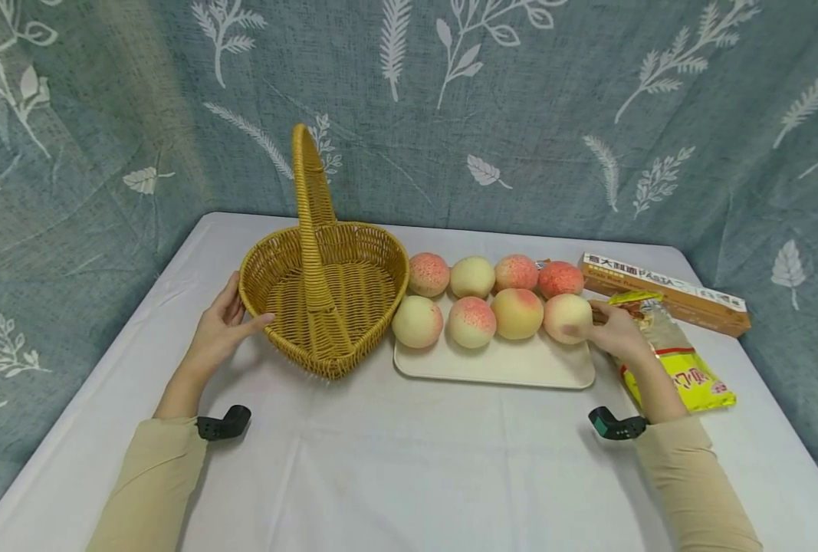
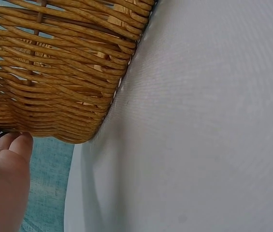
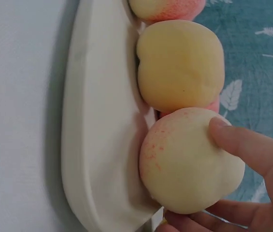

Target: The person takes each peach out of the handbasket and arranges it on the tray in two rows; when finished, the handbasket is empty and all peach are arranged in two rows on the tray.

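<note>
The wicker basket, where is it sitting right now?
In the head view the wicker basket stands on the white table, left of the tray of peaches, with the left hand resting against its left rim.

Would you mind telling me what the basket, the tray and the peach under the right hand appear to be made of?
The basket looks like woven wicker or rattan, tan and slightly glossy, with visible strands. The tray seems to be smooth matte cream plastic or melamine with a rounded rim. The peach, held by the right hand, looks uniformly smooth and matte, possibly artificial; that cannot be settled.
</note>
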`<move>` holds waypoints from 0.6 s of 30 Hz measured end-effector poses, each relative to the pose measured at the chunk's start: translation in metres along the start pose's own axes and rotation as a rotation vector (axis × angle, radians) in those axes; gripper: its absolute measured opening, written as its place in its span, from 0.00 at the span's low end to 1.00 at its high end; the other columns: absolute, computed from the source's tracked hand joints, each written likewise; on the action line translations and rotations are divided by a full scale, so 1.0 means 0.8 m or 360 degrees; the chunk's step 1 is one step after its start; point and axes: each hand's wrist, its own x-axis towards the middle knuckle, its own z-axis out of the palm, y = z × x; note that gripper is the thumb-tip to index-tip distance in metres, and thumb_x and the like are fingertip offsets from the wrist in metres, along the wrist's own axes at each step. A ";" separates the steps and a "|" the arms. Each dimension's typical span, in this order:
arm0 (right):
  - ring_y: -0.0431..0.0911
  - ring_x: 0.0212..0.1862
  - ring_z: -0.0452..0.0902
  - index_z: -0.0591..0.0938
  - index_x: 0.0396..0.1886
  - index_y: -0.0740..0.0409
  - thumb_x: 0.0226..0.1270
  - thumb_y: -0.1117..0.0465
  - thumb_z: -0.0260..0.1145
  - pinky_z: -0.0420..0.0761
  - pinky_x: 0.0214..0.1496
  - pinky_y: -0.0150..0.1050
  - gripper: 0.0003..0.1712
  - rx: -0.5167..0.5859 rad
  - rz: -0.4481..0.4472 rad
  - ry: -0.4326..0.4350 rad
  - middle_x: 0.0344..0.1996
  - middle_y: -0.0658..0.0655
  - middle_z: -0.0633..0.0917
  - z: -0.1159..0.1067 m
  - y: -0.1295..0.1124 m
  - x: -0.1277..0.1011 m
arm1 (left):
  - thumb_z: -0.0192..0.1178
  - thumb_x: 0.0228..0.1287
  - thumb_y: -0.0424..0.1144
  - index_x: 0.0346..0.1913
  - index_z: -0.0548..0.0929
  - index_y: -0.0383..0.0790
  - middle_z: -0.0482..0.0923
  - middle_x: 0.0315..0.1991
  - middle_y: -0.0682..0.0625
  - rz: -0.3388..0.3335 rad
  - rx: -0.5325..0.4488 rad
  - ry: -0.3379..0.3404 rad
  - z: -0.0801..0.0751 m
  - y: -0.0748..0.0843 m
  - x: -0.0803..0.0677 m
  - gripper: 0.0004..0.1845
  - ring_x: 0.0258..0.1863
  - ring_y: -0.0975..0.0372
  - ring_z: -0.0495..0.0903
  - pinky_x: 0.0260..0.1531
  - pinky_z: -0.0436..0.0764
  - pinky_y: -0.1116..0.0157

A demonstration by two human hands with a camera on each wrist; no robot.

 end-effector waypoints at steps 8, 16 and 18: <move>0.60 0.55 0.61 0.57 0.63 0.71 0.44 0.30 0.61 0.68 0.56 0.54 0.59 -0.0020 0.0103 0.0051 0.57 0.72 0.64 0.001 -0.001 -0.004 | 0.59 0.58 0.37 0.68 0.33 0.43 0.30 0.68 0.46 -0.0025 0.0052 0.0006 -0.003 0.001 0.002 0.48 0.66 0.59 0.37 0.63 0.48 0.74; 0.58 0.51 0.63 0.55 0.64 0.70 0.48 0.30 0.57 0.71 0.51 0.51 0.58 -0.0045 0.0121 0.0000 0.58 0.72 0.62 0.000 -0.007 -0.002 | 0.58 0.58 0.36 0.68 0.33 0.43 0.29 0.68 0.45 -0.0009 0.0048 0.0021 -0.006 -0.001 0.003 0.47 0.66 0.58 0.37 0.63 0.48 0.73; 0.59 0.51 0.64 0.55 0.65 0.70 0.48 0.30 0.57 0.72 0.51 0.50 0.58 -0.0027 0.0139 -0.0017 0.59 0.72 0.61 0.000 -0.007 -0.002 | 0.58 0.58 0.36 0.68 0.33 0.43 0.29 0.68 0.44 -0.0003 0.0042 0.0018 -0.005 0.000 0.003 0.47 0.66 0.58 0.37 0.63 0.48 0.73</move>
